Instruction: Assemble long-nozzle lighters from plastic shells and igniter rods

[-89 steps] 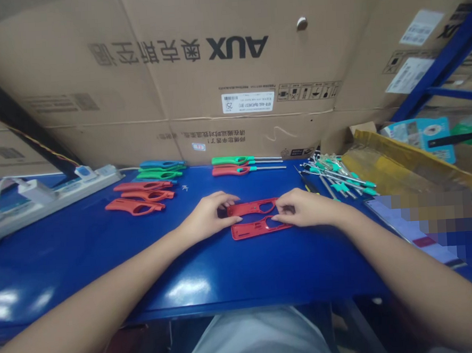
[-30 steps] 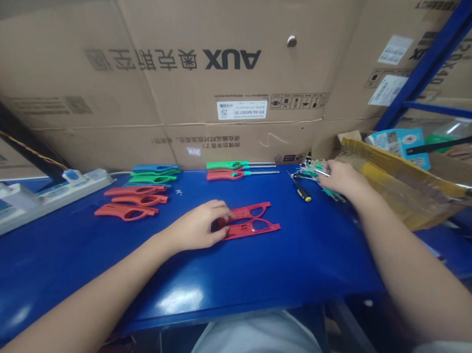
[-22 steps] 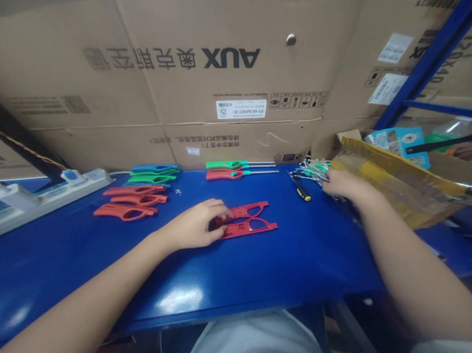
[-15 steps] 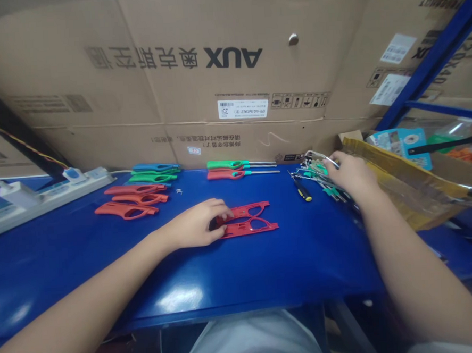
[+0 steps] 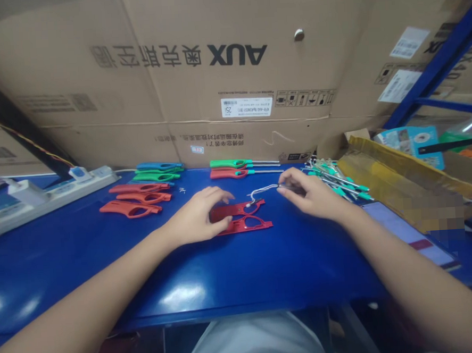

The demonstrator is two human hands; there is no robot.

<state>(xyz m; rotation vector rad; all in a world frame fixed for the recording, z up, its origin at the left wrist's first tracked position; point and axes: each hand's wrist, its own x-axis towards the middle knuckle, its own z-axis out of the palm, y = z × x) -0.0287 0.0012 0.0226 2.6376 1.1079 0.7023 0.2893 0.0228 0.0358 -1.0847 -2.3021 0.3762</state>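
Two red plastic lighter handle halves [image 5: 251, 222] lie side by side on the blue table, hollow faces up. My left hand [image 5: 198, 215] rests at their left end, thumb and fingers apart, with the thumb by the nearer half. My right hand [image 5: 311, 192] pinches a lighter part with white wires [image 5: 264, 188]; the wires trail left, their ends over the upper half. The fingers mostly hide the rest of that part. Beyond my right hand lies a pile of metal lighter rods with green pieces [image 5: 340, 179].
Orange-red handle pieces [image 5: 132, 208] and green and blue ones [image 5: 158, 173] lie at left. Lighters with rods [image 5: 230, 172] lie at the back. A power strip [image 5: 53, 201] stands far left. A phone [image 5: 407, 235] and a taped carton [image 5: 380, 183] are at right.
My right hand has come left from the rod pile, carrying the wired part to the red halves. The phone has come into view, and the screwdriver is now hidden. My left hand has opened slightly.
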